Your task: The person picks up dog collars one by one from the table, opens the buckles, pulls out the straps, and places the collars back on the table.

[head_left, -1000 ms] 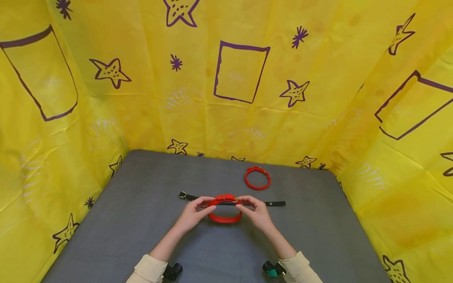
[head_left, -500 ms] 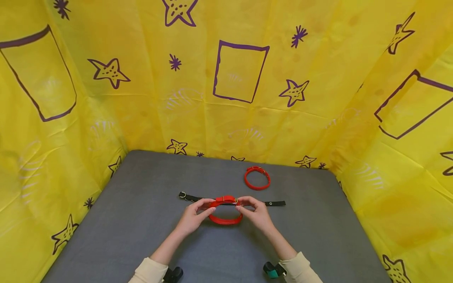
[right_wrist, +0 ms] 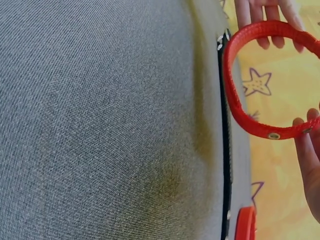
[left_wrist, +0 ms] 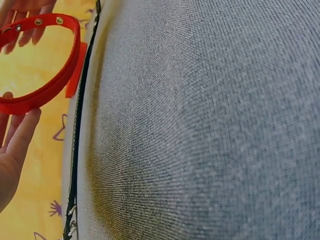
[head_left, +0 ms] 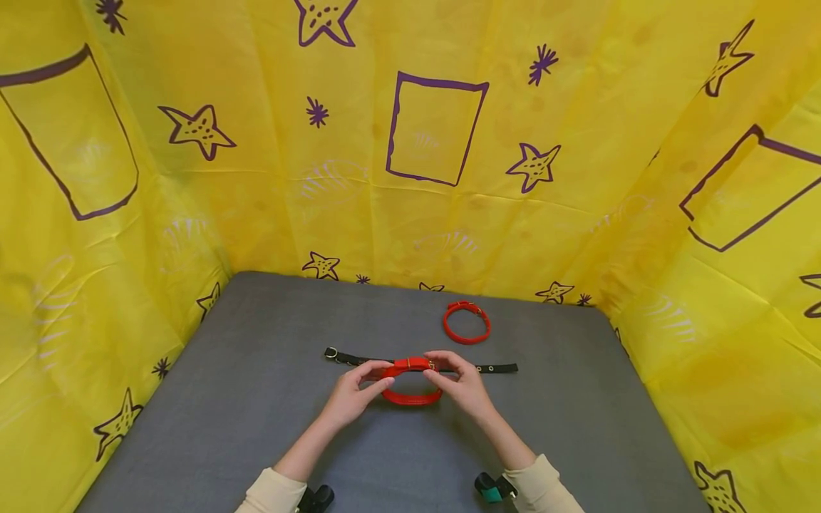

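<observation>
A red collar [head_left: 412,400], fastened into a loop, is held up over the grey table by both hands. My left hand [head_left: 348,396] pinches its left side between thumb and fingers. At the right side, by the metal buckle, my right hand [head_left: 467,388] grips the band with thumb and fingertips. Metal eyelets show along the red band [right_wrist: 260,127] in the right wrist view. Behind the hands a black collar [head_left: 497,369] lies stretched out flat, its middle partly hidden by the held loop.
Farther back on the grey table [head_left: 282,313] lies a second red collar [head_left: 467,342], also closed into a ring. Yellow cloth walls [head_left: 256,214] with purple drawings enclose the table at the back and both sides.
The held red collar has shifted slightly to the right. My right hand's fingers have moved a little up and left over the buckle. Both other collars lie as before.
</observation>
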The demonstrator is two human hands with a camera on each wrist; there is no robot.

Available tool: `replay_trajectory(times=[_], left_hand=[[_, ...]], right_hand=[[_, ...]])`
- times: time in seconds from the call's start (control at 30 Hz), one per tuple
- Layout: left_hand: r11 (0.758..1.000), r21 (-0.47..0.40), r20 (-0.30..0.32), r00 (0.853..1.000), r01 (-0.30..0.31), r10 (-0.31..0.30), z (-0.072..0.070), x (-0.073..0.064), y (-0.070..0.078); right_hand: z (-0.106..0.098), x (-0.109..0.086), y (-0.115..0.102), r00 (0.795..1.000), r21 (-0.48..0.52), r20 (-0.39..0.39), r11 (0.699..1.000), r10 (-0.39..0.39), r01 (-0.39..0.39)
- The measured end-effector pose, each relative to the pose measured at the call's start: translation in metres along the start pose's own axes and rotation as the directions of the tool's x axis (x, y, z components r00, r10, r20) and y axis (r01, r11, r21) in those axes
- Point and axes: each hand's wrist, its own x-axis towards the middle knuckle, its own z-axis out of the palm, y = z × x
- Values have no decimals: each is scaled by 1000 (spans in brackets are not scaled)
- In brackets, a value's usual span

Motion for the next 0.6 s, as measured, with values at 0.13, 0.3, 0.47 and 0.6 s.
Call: replay_trajectory(times=[0.13, 0.3, 0.47, 0.6], left_hand=[[1000, 4, 4, 1000, -1, 1, 0, -3, 7], [1000, 10, 6, 1000, 28, -29, -1, -7, 18], [999, 6, 5, 999, 32, -32, 1, -3, 1], [1000, -16, 20, 1000, 23, -23, 1, 1, -9]], right_hand=[[2, -1, -3, 1000, -32, -10, 999, -8, 8], [4, -2, -3, 1000, -40, -20, 999, -6, 5], [5, -2, -2, 999, -36, -22, 999, -31, 30], [6, -2, -1, 998, -50, -21, 997, -60, 59]])
